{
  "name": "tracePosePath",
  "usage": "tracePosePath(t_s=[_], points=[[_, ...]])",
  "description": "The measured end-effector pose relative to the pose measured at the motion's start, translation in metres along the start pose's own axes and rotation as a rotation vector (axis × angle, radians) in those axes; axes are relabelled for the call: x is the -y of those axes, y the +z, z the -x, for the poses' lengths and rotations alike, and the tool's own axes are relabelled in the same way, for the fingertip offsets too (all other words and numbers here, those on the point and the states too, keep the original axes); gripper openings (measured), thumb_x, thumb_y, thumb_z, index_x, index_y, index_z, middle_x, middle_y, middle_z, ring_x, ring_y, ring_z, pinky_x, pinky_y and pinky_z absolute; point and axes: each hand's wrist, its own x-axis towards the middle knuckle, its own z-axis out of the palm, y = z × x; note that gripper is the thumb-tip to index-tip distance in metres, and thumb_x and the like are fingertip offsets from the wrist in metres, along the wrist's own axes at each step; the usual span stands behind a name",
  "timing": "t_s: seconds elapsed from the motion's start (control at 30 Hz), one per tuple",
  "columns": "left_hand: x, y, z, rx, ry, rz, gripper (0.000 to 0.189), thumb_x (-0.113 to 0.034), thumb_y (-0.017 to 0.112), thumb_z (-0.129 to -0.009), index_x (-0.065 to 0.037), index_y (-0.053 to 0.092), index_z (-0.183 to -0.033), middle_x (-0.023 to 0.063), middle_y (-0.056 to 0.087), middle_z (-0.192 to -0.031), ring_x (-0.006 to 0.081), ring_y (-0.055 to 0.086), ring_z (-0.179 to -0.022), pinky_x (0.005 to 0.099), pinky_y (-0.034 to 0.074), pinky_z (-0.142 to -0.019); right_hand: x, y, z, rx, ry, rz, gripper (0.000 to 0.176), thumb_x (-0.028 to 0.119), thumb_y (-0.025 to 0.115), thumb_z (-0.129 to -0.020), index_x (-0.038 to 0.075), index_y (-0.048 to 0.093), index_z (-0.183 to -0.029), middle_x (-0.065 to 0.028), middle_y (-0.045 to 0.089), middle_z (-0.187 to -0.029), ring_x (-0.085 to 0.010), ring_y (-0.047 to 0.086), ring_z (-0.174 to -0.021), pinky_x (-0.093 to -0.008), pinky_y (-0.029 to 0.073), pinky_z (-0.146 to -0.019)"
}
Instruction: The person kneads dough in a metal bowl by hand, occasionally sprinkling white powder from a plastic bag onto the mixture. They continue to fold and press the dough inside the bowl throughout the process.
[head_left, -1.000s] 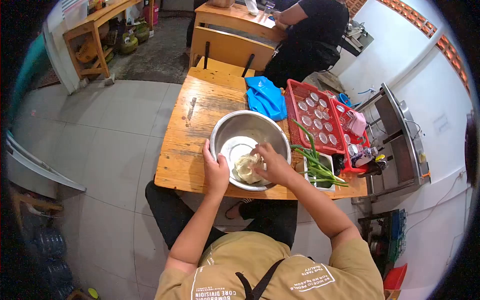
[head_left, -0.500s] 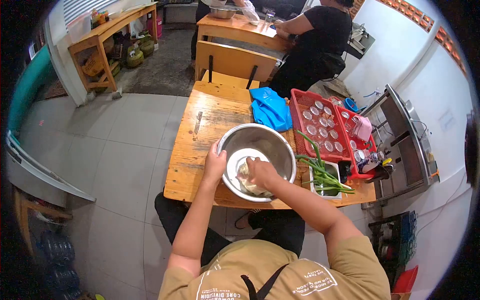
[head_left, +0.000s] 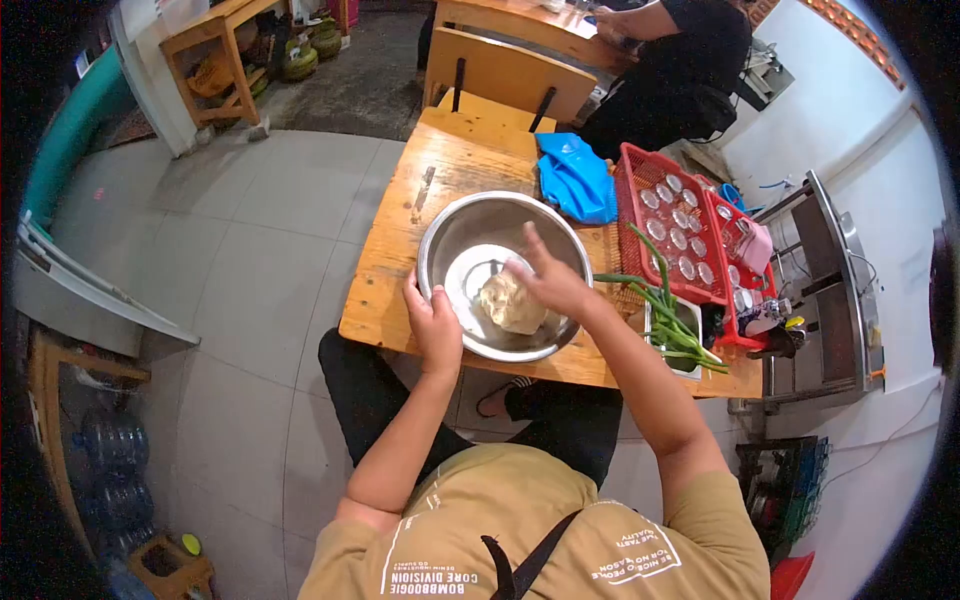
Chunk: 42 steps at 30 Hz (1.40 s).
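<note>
Dough (head_left: pixel 512 306) lies in bowl (head_left: pixel 480 222), just beside right hand (head_left: pixel 555 282), fingers spread, gripping nothing; left hand (head_left: pixel 436 332), partly curled, holds bowl's rim.

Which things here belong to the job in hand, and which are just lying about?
In the job:
dough
metal bowl
left hand, gripping the bowl
right hand, open over the dough
wooden table, under the bowl

Apparently just lying about:
blue plastic
red basket
green onions
</note>
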Motion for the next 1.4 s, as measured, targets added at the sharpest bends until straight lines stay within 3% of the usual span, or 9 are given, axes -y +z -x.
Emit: tracePosePath(t_s=[0.17,0.43,0.67,0.77,0.9,1.07,1.23,1.3,1.4], points=[[-0.012,-0.003,0.011,-0.002,-0.015,-0.058,0.046,-0.012,0.048,-0.105,0.003,0.036,-0.147,0.0241,0.053,-0.141,0.0291,0.057,-0.125,0.0402,0.043,-0.106,-0.007,-0.002,-0.001,-0.288,-0.094,0.069,0.079,0.059,0.042,-0.104,0.0,0.035,-0.156,-0.0329,0.056,-0.138,-0.0461,0.056,-0.129,-0.0456,0.04,-0.113],[-0.006,-0.019,-0.02,0.127,-0.07,0.003,0.043,-0.017,0.052,-0.104,0.004,0.045,-0.14,0.0203,0.058,-0.133,0.0253,0.057,-0.121,0.0363,0.044,-0.104,0.015,0.023,-0.011,0.067,0.156,0.481,0.088,0.071,0.028,-0.101,-0.006,0.067,-0.118,-0.0306,0.069,-0.113,-0.0426,0.066,-0.11,-0.0501,0.051,-0.096],[-0.005,-0.012,-0.022,0.058,-0.052,-0.219,0.042,-0.017,0.051,-0.102,0.001,0.051,-0.139,0.0199,0.064,-0.125,0.0295,0.062,-0.114,0.04,0.047,-0.099,0.032,0.052,-0.009,-0.04,-0.181,0.498,0.051,0.045,0.075,-0.084,-0.002,0.069,-0.104,-0.0225,0.068,-0.108,-0.0394,0.069,-0.1,-0.0468,0.056,-0.086],[0.007,-0.011,-0.031,0.039,-0.022,-0.168,0.042,-0.017,0.051,-0.101,0.001,0.051,-0.139,0.0206,0.064,-0.125,0.0311,0.063,-0.113,0.0411,0.047,-0.099,0.028,0.064,-0.019,-0.023,-0.401,0.506,0.042,0.035,0.079,-0.081,0.0,0.067,-0.1,-0.0194,0.066,-0.099,-0.0369,0.068,-0.094,-0.046,0.057,-0.081],[-0.009,-0.006,-0.025,0.0,0.011,-0.244,0.043,-0.017,0.049,-0.102,0.002,0.049,-0.141,0.0251,0.063,-0.125,0.0361,0.063,-0.114,0.0437,0.047,-0.098,0.024,0.049,-0.026,0.01,-0.634,0.571,0.041,0.037,0.073,-0.086,0.005,0.065,-0.112,-0.0163,0.065,-0.104,-0.0351,0.068,-0.094,-0.0455,0.057,-0.08],[-0.008,-0.01,-0.021,0.06,-0.021,-0.266,0.044,-0.018,0.045,-0.105,0.001,0.04,-0.144,0.0257,0.063,-0.122,0.0354,0.065,-0.107,0.0441,0.05,-0.091,0.018,0.031,-0.035,-0.079,-0.542,0.509,0.088,0.056,0.071,-0.086,0.011,0.042,-0.155,-0.0179,0.066,-0.103,-0.0354,0.067,-0.099,-0.0465,0.054,-0.081],[0.007,-0.01,-0.016,0.017,0.056,-0.287,0.044,-0.022,0.05,-0.103,-0.003,0.043,-0.143,0.0272,0.064,-0.12,0.0433,0.065,-0.106,0.0497,0.051,-0.089,0.025,0.017,-0.023,-0.07,-0.487,0.428,0.087,0.058,0.068,-0.089,0.013,0.037,-0.157,-0.0202,0.07,-0.098,-0.0381,0.071,-0.086,-0.0476,0.057,-0.075],[0.017,-0.01,-0.016,0.033,0.037,-0.296,0.045,-0.023,0.051,-0.102,-0.003,0.043,-0.142,0.0297,0.063,-0.123,0.0471,0.063,-0.111,0.0522,0.05,-0.091,0.024,0.017,-0.025,-0.191,-0.222,0.316,0.082,0.055,0.068,-0.09,0.011,0.042,-0.154,-0.0183,0.07,-0.092,-0.0357,0.071,-0.083,-0.0458,0.056,-0.071],[0.016,-0.003,-0.011,0.004,0.01,-0.259,0.046,-0.023,0.053,-0.101,-0.003,0.044,-0.142,0.0306,0.064,-0.121,0.0491,0.063,-0.109,0.0539,0.05,-0.089,0.026,0.022,-0.025,-0.17,-0.111,0.496,0.077,0.053,0.066,-0.092,0.009,0.046,-0.151,-0.0235,0.069,-0.106,-0.0386,0.07,-0.097,-0.0479,0.055,-0.078]])
